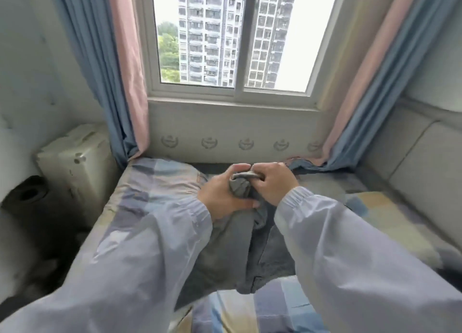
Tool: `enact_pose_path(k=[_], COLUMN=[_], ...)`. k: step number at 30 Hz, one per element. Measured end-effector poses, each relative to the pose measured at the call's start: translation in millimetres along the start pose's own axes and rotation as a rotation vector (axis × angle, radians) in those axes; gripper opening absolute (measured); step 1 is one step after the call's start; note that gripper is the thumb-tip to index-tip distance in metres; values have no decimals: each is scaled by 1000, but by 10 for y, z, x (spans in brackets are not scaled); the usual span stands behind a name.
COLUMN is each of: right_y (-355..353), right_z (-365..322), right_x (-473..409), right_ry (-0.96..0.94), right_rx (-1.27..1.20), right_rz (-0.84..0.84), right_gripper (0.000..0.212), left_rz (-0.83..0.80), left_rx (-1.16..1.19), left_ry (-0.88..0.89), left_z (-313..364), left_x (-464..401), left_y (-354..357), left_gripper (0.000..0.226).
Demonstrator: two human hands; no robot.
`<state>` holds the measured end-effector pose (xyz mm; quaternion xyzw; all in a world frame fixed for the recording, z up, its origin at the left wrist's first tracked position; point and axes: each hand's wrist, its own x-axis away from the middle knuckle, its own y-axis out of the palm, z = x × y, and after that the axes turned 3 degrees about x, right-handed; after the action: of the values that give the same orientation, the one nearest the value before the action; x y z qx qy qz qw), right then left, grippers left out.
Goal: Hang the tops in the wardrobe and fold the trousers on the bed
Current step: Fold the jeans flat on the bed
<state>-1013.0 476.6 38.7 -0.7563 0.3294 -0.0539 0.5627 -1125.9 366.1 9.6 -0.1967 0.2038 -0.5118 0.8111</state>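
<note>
We are seeing only part of the grey trousers [226,247]: both sleeves are crossing over them, so their near end and full outline are staying hidden, and we cannot tell how many folds they are carrying. A darker grey piece [277,255] is lying against their right side, and we cannot tell whether it is a second leg or a separate garment. The near corners of the bed [150,182] are running out of the picture. At the far right, crumpled blue cloth [303,167] is lying at the foot of the right curtain [370,95]; whether it is curtain or clothing is hard to make out.

On the floor at the left, a dark round bin [26,195] is showing its open top, but its inside is too dark to read. Behind it a pale boxy case [75,157] is standing against the wall.

We are holding both arms out over the middle of the bed. Our left hand [225,192] is curling round a bunched end of the trousers, thumb along the near side. Our right hand [272,182] is pinching the same bunch from the right, fingers bent, and the two hands are almost touching. The trousers are lying on the checked bedspread, lifted only at that gripped far end, below the window [240,90].
</note>
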Motion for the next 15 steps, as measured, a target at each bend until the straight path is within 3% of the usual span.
enact_pose_path(k=[2,5,7,11,13,15], right_y=[-100,-192,-98,434,617,676], right_z=[298,904,1291,1831,1983,2054], right_x=[120,452,794,1298,1348,1370], right_ry=[60,180,319,549,579,577], right_rx=[-88,-308,-344,-293,-270,-219], right_rz=[67,409,492,90,-14,-63], right_gripper=[16,18,19,28,35,21], left_rz=[68,162,247,326,326,351], left_rx=[72,178,131,114,130,184], left_ry=[-3,-43,-117,-140,-117,-113], left_z=[231,523,657,866,942,966], left_x=[-243,-577,-747,-944,-955,-937], left_y=[467,1035,1337,1747,1867,1884], left_gripper=[33,26,20,20,17,20])
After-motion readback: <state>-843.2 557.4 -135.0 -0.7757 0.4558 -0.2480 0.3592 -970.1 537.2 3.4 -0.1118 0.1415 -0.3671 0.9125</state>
